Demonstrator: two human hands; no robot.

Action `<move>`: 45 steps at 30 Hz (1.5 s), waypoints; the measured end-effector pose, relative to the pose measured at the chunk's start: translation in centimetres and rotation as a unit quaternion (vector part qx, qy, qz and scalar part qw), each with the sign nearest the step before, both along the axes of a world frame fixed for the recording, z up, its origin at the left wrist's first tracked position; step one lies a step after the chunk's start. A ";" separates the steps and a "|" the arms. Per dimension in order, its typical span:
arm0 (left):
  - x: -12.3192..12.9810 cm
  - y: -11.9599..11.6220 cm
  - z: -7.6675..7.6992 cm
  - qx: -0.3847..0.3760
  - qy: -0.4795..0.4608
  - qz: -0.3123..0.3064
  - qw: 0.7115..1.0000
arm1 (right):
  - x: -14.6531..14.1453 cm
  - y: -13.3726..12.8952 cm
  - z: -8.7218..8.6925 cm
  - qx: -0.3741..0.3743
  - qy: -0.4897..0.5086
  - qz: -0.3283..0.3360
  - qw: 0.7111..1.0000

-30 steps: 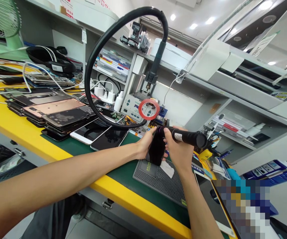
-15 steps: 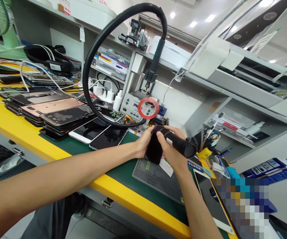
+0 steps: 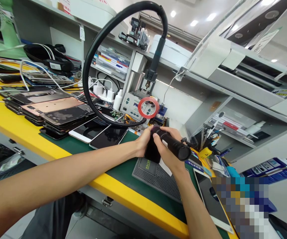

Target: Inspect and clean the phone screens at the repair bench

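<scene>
My left hand (image 3: 143, 143) grips a dark smartphone (image 3: 152, 152) by its left edge, tilted above a grey perforated pad (image 3: 162, 182). In my right hand (image 3: 169, 156) is a black flashlight (image 3: 174, 144); its head, with a faint purple tint, lies close over the phone's upper end, and its tail points back toward me. Some fingers of my right hand are hidden behind the flashlight. A white piece of paper (image 3: 165, 167) shows under my right hand, on the pad.
Stacked phone screens and frames (image 3: 56, 111) lie at the left, beside a white-framed phone (image 3: 88, 130). A black hose (image 3: 86, 66) loops overhead to a tool held near a red tape ring (image 3: 148, 107). A white tablet (image 3: 213, 199) lies at the right.
The flashlight's tail has swung slightly left and down, with my right hand shifting along. The phone has moved slightly up and left. My left hand keeps its grip.
</scene>
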State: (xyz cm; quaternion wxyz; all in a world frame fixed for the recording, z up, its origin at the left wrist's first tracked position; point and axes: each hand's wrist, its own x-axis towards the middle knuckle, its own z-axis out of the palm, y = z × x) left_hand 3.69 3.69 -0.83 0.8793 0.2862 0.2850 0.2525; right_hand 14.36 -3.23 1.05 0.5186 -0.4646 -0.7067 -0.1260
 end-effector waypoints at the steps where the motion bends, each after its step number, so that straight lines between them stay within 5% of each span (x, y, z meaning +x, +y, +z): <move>1: 0.0 0.0 0.0 -0.001 0.001 0.000 1.000 | 0.0 0.0 0.0 0.000 -0.002 0.001 1.000; 45: 0.0 -0.1 0.0 0.001 -0.015 0.017 1.000 | -0.2 -0.5 -0.2 -0.035 -0.023 -0.004 0.999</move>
